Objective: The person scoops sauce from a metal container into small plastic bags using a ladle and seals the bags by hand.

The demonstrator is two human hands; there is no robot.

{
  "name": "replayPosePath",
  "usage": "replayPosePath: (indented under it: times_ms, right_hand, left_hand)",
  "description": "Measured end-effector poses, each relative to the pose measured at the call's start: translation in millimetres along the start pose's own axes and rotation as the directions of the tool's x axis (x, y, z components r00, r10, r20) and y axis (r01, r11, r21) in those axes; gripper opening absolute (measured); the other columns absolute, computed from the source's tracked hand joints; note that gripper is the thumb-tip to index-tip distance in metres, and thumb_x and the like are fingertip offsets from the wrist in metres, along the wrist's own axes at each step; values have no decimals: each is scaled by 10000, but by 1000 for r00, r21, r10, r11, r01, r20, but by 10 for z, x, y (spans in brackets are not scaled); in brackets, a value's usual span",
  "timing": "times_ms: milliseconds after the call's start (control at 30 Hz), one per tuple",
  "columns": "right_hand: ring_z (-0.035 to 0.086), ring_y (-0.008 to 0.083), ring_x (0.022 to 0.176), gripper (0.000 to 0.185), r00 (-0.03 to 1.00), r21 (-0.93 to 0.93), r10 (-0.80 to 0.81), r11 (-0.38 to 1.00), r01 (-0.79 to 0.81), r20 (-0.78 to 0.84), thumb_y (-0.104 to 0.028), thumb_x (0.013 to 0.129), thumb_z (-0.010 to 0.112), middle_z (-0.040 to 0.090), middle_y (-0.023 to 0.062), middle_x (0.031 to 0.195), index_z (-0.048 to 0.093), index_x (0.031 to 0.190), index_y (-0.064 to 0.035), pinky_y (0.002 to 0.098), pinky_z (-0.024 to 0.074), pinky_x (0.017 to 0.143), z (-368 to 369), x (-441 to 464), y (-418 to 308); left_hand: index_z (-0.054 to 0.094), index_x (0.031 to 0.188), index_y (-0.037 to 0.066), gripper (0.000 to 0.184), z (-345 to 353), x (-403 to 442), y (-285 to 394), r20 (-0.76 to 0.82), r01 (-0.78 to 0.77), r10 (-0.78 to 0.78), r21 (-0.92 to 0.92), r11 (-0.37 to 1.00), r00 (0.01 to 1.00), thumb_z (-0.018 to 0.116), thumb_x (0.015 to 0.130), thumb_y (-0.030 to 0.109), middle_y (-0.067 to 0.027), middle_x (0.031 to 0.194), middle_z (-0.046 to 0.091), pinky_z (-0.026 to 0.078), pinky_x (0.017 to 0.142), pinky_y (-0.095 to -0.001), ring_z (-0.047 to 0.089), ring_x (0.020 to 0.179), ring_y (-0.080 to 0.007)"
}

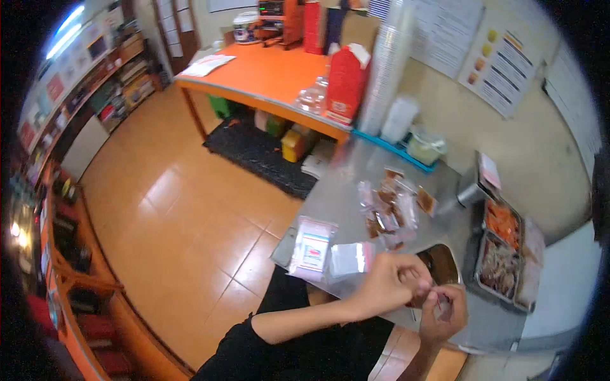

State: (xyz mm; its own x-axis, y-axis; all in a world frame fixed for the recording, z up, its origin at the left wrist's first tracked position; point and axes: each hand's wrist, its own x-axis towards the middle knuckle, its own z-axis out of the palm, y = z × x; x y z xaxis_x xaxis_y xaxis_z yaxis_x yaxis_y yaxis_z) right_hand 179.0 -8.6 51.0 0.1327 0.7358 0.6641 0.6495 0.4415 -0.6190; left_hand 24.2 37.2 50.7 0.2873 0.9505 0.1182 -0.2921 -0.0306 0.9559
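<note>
My left hand [391, 282] and my right hand [446, 311] meet over the near edge of the steel counter, fingertips pinched close together. Between them is a small clear plastic bag [443, 307], mostly covered by the fingers. Just beyond the hands sits a metal pan [452, 253] with something brown inside. To the left lie a loose stack of clear bags [349, 259] and a printed pack of bags [312, 249]. Farther back, several small bags with brown filling [393, 209] are heaped together.
Metal trays with orange shreds [502, 223] and greyish food [499, 263] stand at the right. A blue tray [397, 151] with stacked clear cups [386, 70] and a lidded tub [426, 145] is against the wall. An orange table [273, 70] adjoins the counter.
</note>
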Motion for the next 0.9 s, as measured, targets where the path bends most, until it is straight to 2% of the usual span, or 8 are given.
replayPosePath:
  times_ms: [167,233,367,467,533,600,733,900]
  right_hand:
    - [542,177,684,79,991,-52,51,997,-58,-125,12,775,655,590,91,790,593,820,-8,278,455,645,-254,-32,267]
    - [567,162,705,44,971,-34,124,990,-133,-203,8,811,641,611,81,797,609,814,-21,282,474,659,-254,-71,270]
    - [647,212,754,62,965,-18,58,998,-55,257,-24,809,680,651,85,796,677,862,-56,305,510,688,286,-105,-178]
    - [628,339,842,133,932,-9,47,999,-47,360,-92,795,714,646,145,934,684,913,-37,410,508,785,1033,-381,63]
    - [616,355,870,153,938,-103,47,995,-12,343,-100,789,717,638,156,973,682,921,-30,438,498,814,1411,-538,314]
    - [597,368,893,179,947,-184,82,983,-25,309,-83,770,715,617,167,995,673,932,-22,471,481,840,1654,-631,510]
    - [600,350,869,157,932,-26,212,977,-214,295,-70,740,733,608,146,923,652,866,-25,443,487,789,1738,-700,639]
    - [610,318,827,119,940,7,222,973,-231,259,-56,732,740,612,114,840,658,808,-15,420,490,736,1692,-651,544]
  left_hand:
    - [697,816,-14,61,-48,429,82,67,-11,12,-6,1000,998,679,862,21,-41,752,681,513,648,-247,630,706,-95]
    - [701,897,-11,51,-116,710,140,-46,-143,140,-71,987,989,688,866,27,-37,756,676,525,698,-255,637,730,-104]
    - [670,1084,6,226,-206,1101,1,76,-233,234,-24,972,969,697,861,40,-75,946,669,525,767,-270,636,817,-115]
    - [639,1183,59,366,-306,1063,-18,-140,-478,487,95,873,862,679,826,-7,-95,1134,596,523,747,-256,645,815,-129]
    - [575,1288,69,429,-573,823,14,-140,-348,390,249,904,910,671,870,59,-91,1286,508,505,812,-268,612,933,-142]
    - [577,1283,60,419,-798,627,-23,-186,-251,308,277,927,933,648,871,43,-73,1256,553,484,773,-251,613,907,-127]
    - [648,1164,43,286,-1164,208,-269,-306,-75,139,210,975,942,627,879,53,-40,1107,638,461,749,-236,596,866,-99]
    - [688,1058,24,175,-1333,-229,-636,-356,160,-98,149,976,929,607,921,97,-15,978,681,442,744,-235,588,828,-80]
